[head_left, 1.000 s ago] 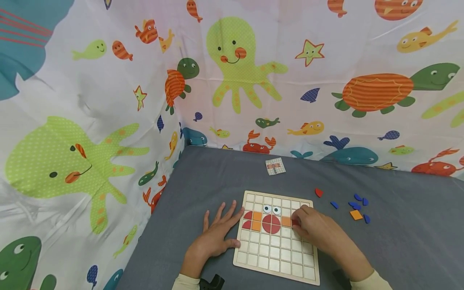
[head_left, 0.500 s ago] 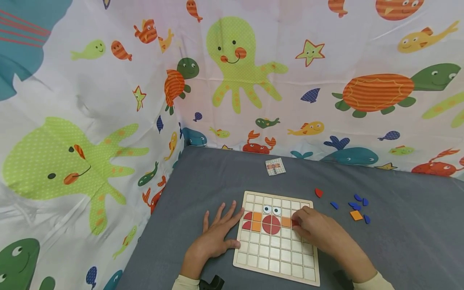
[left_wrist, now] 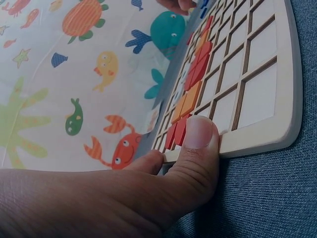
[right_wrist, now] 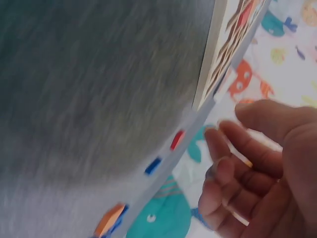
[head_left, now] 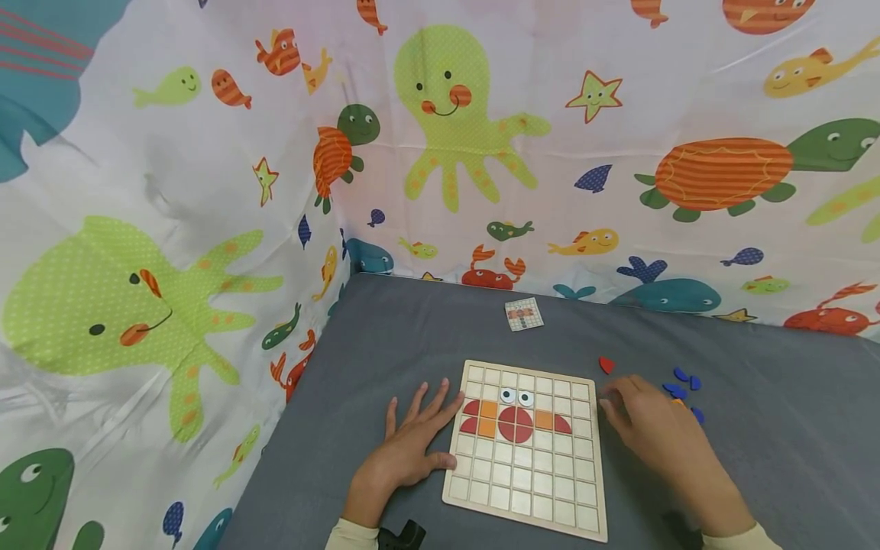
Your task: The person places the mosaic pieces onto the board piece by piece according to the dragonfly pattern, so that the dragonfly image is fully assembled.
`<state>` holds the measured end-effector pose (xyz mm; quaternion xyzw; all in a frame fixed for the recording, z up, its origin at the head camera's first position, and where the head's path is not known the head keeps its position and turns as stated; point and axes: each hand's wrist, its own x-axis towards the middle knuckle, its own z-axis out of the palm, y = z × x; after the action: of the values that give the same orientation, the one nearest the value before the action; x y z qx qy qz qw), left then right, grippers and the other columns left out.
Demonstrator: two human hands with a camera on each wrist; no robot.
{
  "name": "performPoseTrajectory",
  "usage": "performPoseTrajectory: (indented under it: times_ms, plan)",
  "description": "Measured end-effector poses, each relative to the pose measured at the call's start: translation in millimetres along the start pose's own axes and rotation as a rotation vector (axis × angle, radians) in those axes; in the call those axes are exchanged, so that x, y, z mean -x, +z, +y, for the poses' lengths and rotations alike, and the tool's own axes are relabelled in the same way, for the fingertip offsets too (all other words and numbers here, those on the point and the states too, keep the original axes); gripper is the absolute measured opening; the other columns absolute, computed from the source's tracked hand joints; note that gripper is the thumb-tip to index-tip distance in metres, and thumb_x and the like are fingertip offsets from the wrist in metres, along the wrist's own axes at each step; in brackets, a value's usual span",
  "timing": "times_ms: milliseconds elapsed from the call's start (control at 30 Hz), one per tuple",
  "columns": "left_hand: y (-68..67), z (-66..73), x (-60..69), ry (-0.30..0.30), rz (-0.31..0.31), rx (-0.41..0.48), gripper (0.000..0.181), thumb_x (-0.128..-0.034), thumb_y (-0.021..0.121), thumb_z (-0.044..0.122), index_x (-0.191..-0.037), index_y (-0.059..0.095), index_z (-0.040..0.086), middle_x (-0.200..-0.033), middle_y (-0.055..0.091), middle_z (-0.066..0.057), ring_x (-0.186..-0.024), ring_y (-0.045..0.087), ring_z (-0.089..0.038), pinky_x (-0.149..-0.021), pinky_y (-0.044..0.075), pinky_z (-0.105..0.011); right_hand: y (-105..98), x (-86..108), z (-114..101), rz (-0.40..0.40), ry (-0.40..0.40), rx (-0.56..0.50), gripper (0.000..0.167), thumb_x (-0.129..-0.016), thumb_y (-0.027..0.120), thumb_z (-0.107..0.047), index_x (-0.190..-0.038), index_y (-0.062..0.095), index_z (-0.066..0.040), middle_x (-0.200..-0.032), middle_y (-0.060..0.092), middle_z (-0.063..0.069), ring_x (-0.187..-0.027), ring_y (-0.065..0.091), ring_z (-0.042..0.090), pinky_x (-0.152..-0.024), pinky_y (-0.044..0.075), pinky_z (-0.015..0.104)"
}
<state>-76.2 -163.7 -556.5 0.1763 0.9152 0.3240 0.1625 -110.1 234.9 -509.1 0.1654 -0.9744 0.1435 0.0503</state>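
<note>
- I saw the left hand at the wooden grid board, fingers spread and unclenched, thumb resting on its left rim;
- I saw the right hand just right of the board, its fingers loosely bent and free of any piece;
- the board lay flat on the desk, red quarter-pieces and orange squares in its cells; loose blue pieces lay farther right

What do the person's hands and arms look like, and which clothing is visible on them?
The left grip and the right grip are bare hands without gloves. The left sleeve and right sleeve are plain cream. A black, angular device shows beside the left one; a dark shape beside the right is unclear.
</note>
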Motion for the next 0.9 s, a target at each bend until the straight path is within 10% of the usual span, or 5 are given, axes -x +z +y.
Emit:
performPoseTrajectory:
  times_ms: [333, 900]
  plan:
    - [-2.1, 2.4, 1.4, 0.017, -0.001, 0.025, 0.099, -0.0887, 0.079, 0.04, -0.17, 0.022, 0.039, -0.179, 0.006, 0.003, -0.164, -0.006, -0.035, -0.118, -0.017, -0.076, -17, 18.2, 34, 0.002, 0.219, 0.017, 0.027, -0.093, 0.079, -0.016, -0.11, 0.069, 0.002, -0.094, 0.067, 0.017, -0.071, 0.065, 0.029, -0.047, 0.051, 0.046]
    - [0.5, -1.9, -1.4, -0.006, -0.007, -0.009, 0.1, -0.0876, 0.078, 0.045, -0.169, 0.021, 0.043, -0.178, 0.004, 0.008, -0.165, -0.006, -0.032, -0.12, -0.017, -0.074, -19, 25.3, 62, -0.091, 0.326, 0.037, 0.034, -0.094, 0.078, -0.021, -0.106, 0.068, 0.01, -0.093, 0.061, 0.024, -0.071, 0.064, 0.038, -0.048, 0.05, 0.054]
